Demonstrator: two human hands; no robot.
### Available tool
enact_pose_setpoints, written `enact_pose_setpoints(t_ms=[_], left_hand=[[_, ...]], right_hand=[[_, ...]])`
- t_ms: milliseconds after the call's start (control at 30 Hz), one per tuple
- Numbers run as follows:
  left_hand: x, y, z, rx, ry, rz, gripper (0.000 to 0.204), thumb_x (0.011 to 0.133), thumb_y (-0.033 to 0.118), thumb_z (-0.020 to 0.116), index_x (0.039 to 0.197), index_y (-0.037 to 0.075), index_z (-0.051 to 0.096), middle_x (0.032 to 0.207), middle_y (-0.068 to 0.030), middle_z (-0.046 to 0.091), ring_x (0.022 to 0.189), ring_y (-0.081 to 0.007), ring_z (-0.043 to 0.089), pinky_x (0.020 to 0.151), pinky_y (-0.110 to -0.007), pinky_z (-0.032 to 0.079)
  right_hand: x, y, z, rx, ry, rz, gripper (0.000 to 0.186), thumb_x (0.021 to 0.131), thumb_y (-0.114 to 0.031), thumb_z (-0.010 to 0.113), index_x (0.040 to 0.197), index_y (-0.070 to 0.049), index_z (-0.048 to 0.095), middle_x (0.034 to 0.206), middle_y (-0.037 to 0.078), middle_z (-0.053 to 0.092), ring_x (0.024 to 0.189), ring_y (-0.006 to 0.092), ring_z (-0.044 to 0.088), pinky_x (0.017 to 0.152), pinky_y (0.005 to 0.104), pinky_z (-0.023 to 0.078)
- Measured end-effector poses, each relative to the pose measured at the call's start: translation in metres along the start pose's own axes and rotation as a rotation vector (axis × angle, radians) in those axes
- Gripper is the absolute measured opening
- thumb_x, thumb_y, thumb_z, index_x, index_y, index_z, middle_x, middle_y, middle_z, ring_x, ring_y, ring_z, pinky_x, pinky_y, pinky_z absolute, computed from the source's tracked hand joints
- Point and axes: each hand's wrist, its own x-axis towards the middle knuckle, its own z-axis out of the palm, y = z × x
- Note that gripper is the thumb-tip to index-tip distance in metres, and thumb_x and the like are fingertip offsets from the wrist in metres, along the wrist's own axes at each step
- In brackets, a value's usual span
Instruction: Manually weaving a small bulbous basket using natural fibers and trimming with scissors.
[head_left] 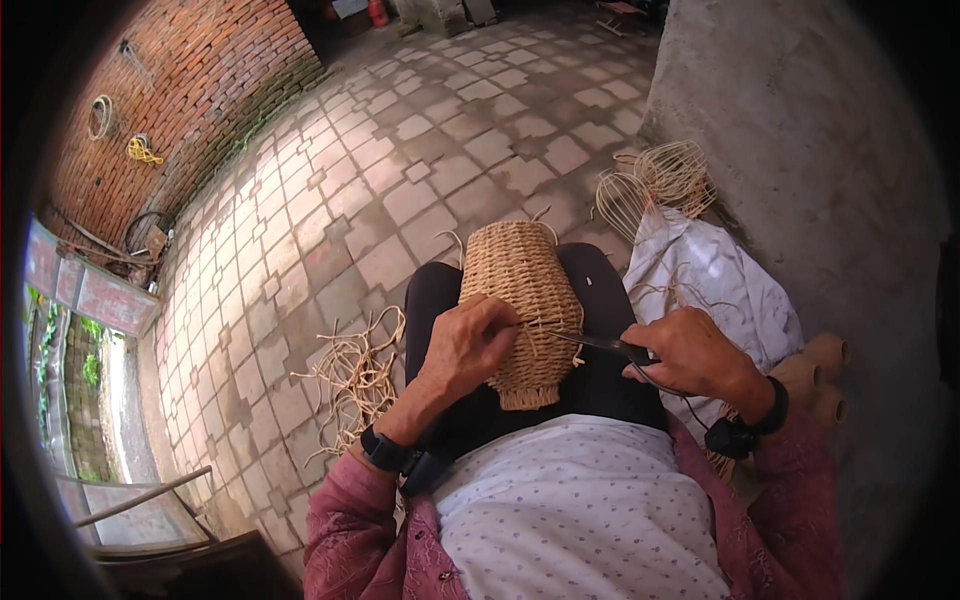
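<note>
A woven straw-coloured vase-shaped basket (521,268) lies across my lap, its narrow collar towards me and loose cord ends at its far rim. My left hand (468,345) rests against its left side, thumb and forefinger pinched together at the weave. What they grip is too small to make out. A short strand stands out from the weave beside those fingertips. My right hand (692,352) is closed round the dark handle of a pointed metal blade tool (598,343). The blade's tip points left and touches or nearly touches the basket's right front.
A tangle of straw cord (362,378) lies on the paved floor to my left. At right are wire-like basket frames (672,178), a white sack (715,270) and several clay-coloured jars (805,372). A grey wall (790,130) rises beyond them.
</note>
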Motion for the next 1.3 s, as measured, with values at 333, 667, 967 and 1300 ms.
enact_pose_setpoints(t_ms=[333,667,967,1300], left_hand=[[-0.017,0.018,0.004,0.082,-0.015,-0.039,0.021,0.086,0.018,0.074,0.088,0.000,0.063,0.080,-0.0101,0.063,0.068,-0.0210,0.062,0.062,-0.032,0.050],[-0.016,0.003,0.008,-0.013,0.144,-0.081,0.006,0.087,0.003,0.065,0.092,0.003,0.061,0.082,-0.0123,0.064,0.073,-0.0299,0.065,0.067,-0.037,0.051],[-0.015,0.004,0.008,-0.010,0.135,-0.097,0.005,0.085,0.002,0.065,0.090,0.003,0.062,0.082,-0.0122,0.064,0.073,-0.0294,0.065,0.068,-0.036,0.052],[0.010,0.004,-0.003,0.129,-0.062,0.018,0.011,0.084,0.011,0.073,0.089,0.003,0.067,0.079,-0.0102,0.063,0.071,-0.0231,0.065,0.065,-0.033,0.051]], right_hand=[[0.007,0.000,0.018,0.111,0.013,-0.055,0.028,0.079,-0.032,0.078,0.090,-0.008,0.068,0.071,0.012,0.066,0.066,0.0348,0.066,0.060,0.0436,0.048],[0.004,-0.005,0.003,0.092,-0.007,-0.010,0.033,0.078,-0.032,0.079,0.096,-0.007,0.069,0.073,0.014,0.067,0.069,0.0348,0.066,0.063,0.0436,0.049],[0.009,-0.020,0.004,-0.033,-0.046,-0.032,0.025,0.082,-0.028,0.074,0.090,-0.007,0.064,0.066,0.015,0.065,0.067,0.0372,0.067,0.064,0.0475,0.052],[-0.005,-0.009,0.001,0.019,-0.042,0.027,0.027,0.083,-0.032,0.074,0.089,-0.008,0.065,0.066,0.015,0.064,0.066,0.0377,0.065,0.062,0.0467,0.049]])
